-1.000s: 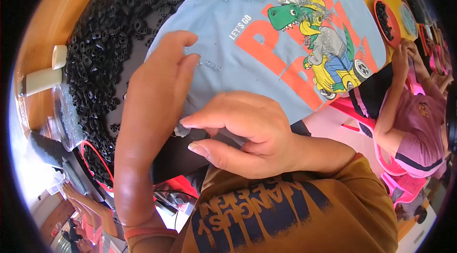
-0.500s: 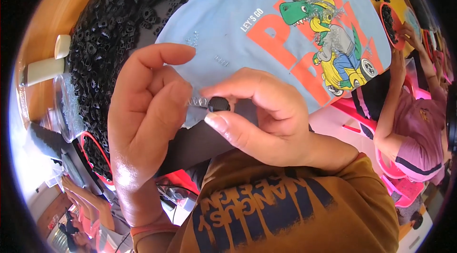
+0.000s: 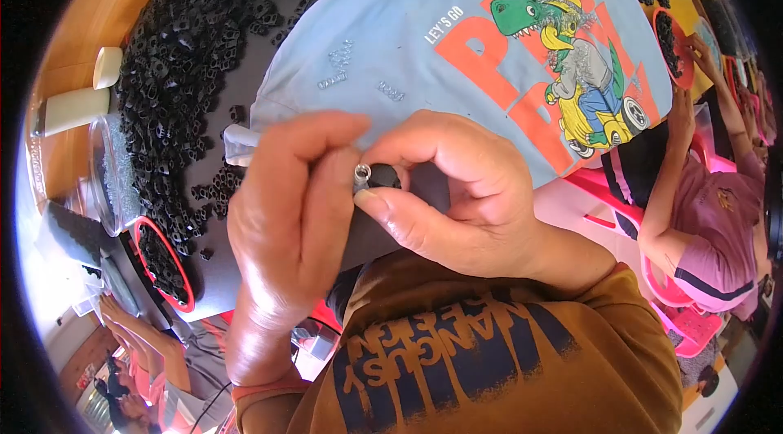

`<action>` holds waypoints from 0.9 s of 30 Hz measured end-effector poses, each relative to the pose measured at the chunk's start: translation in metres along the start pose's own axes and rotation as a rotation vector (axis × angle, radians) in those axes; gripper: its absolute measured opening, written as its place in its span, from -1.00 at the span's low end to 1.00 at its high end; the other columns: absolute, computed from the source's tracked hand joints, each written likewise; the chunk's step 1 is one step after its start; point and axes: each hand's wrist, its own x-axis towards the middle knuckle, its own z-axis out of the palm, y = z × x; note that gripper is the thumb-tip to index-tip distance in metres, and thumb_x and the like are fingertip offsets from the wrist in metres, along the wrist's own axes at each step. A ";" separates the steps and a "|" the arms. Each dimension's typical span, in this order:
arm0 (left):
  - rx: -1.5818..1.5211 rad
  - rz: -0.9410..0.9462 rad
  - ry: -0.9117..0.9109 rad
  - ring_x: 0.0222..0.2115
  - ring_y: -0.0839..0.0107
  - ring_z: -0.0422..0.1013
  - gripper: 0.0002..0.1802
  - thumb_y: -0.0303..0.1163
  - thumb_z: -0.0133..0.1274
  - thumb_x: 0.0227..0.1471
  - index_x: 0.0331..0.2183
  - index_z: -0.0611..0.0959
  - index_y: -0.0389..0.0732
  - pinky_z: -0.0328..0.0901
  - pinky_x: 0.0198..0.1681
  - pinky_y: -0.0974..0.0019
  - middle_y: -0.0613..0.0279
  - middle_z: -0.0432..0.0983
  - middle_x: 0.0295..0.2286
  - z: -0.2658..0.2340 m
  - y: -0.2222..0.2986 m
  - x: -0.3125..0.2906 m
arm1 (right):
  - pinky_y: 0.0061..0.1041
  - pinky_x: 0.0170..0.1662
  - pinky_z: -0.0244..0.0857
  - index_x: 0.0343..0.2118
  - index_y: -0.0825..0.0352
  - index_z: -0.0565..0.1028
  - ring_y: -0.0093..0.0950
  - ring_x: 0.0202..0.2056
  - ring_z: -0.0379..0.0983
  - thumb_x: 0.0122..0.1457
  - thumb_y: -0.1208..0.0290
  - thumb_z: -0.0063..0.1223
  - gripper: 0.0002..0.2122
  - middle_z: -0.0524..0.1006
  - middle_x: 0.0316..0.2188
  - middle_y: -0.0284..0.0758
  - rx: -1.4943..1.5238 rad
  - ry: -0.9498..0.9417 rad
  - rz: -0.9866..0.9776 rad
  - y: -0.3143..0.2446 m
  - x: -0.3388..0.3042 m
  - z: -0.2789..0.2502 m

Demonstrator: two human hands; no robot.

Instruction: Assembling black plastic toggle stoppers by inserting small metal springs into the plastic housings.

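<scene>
Between thumb and fingers, my right hand point(image 3: 465, 197) pinches a small black plastic piece point(image 3: 386, 176). A little clear or silvery coil spring point(image 3: 361, 174) sits at that piece's left side, just above the right thumb tip. My left hand point(image 3: 289, 205), partly smeared by motion, has its thumb against the spring; its index finger is raised and the other fingers are curled, with their tips hidden. Both hands are over the near edge of a pale blue cloth point(image 3: 359, 50) printed with a green dinosaur on a yellow scooter. Several loose springs point(image 3: 391, 90) lie on the cloth.
A broad heap of black plastic pieces point(image 3: 175, 75) covers the dark table at left. Beside it are a clear tub of springs point(image 3: 118, 173) and a red-rimmed basket point(image 3: 192, 287) of black pieces. People work at the lower left and at right, near pink chairs point(image 3: 669, 279).
My left hand has moved right and turned, closing up to the right hand. The spring, stretched sideways before, now shows its coil end beside the black piece. More of the heap shows.
</scene>
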 end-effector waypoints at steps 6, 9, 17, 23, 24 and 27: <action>0.075 0.193 0.018 -0.49 0.40 0.36 -0.78 -0.68 -0.12 0.08 -0.20 0.51 -0.38 0.28 -0.41 0.44 0.09 0.47 -0.37 0.005 0.000 -0.007 | -0.64 -0.35 0.19 -0.30 0.44 0.45 -0.61 -0.41 0.35 0.02 0.68 0.12 -0.84 0.45 -0.42 -0.36 0.064 0.012 0.028 0.004 -0.002 -0.001; 0.062 0.106 -0.010 -0.49 0.37 0.35 -0.76 -0.69 -0.12 0.07 -0.18 0.51 -0.38 0.28 -0.40 0.42 0.07 0.47 -0.35 0.004 0.004 -0.008 | -0.64 -0.34 0.20 -0.29 0.44 0.45 -0.61 -0.40 0.36 0.02 0.69 0.11 -0.83 0.46 -0.41 -0.36 0.052 0.008 0.028 0.003 -0.002 -0.002; -0.032 0.196 0.067 -0.46 0.42 0.35 -0.78 -0.68 -0.08 0.04 -0.20 0.44 -0.37 0.27 -0.39 0.43 0.12 0.44 -0.40 0.006 -0.014 -0.020 | -0.66 -0.29 0.23 -0.17 0.47 0.45 -0.60 -0.36 0.39 0.04 0.70 0.09 -0.75 0.49 -0.35 -0.33 0.046 -0.042 0.032 0.001 -0.001 -0.003; -0.518 -0.053 0.111 -0.59 0.67 0.22 -0.86 -0.53 -0.11 0.12 -0.24 0.37 -0.35 0.16 -0.51 0.60 0.25 0.39 -0.47 0.004 -0.004 -0.018 | -0.58 -0.17 0.34 -0.03 0.50 0.32 -0.51 -0.25 0.47 0.23 0.50 -0.07 -0.72 0.52 -0.30 -0.17 0.558 -0.033 0.217 -0.003 -0.001 -0.002; -0.520 -0.074 0.159 -0.60 0.69 0.19 -0.83 -0.47 -0.12 0.14 -0.23 0.37 -0.35 0.13 -0.53 0.60 0.30 0.38 -0.50 0.006 -0.001 -0.017 | -0.55 -0.16 0.35 -0.05 0.49 0.33 -0.49 -0.27 0.48 0.25 0.46 -0.09 -0.73 0.52 -0.31 -0.15 0.585 -0.010 0.239 -0.004 0.000 -0.003; -0.569 -0.113 0.212 -0.60 0.70 0.17 -0.82 -0.46 -0.10 0.14 -0.23 0.37 -0.35 0.13 -0.53 0.59 0.33 0.37 -0.53 0.011 0.007 -0.019 | -0.48 -0.16 0.39 -0.10 0.46 0.33 -0.42 -0.33 0.52 0.28 0.38 -0.14 -0.75 0.53 -0.34 -0.12 0.627 0.004 0.263 -0.006 0.005 -0.005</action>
